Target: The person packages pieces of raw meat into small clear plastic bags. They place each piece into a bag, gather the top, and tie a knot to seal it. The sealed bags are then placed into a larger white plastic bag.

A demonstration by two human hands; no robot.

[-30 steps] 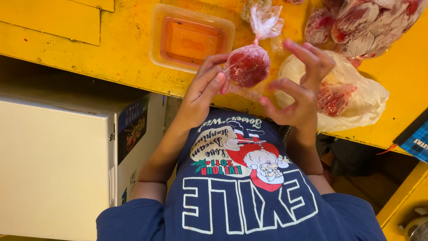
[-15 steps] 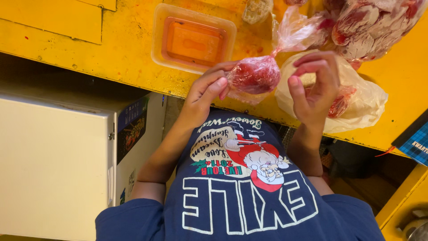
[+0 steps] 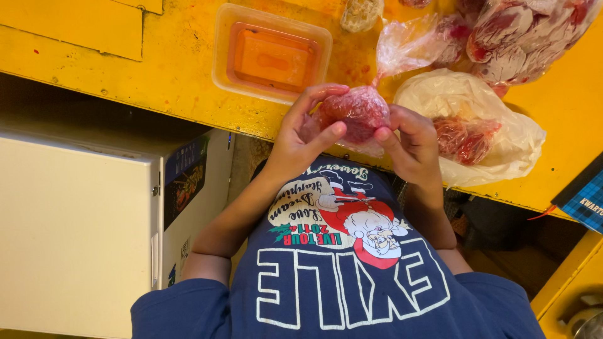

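Small clear plastic bag of red meat at frame centre, filled, neck twisted but not visibly tied, gripped between left hand and right hand; more filled bags upper right on yellow desk.

I count one small bag of red meat in my grip, shared by my two hands, left and right. On the yellow desk sit one plastic tub, one white bag and one big clear bag of meat.
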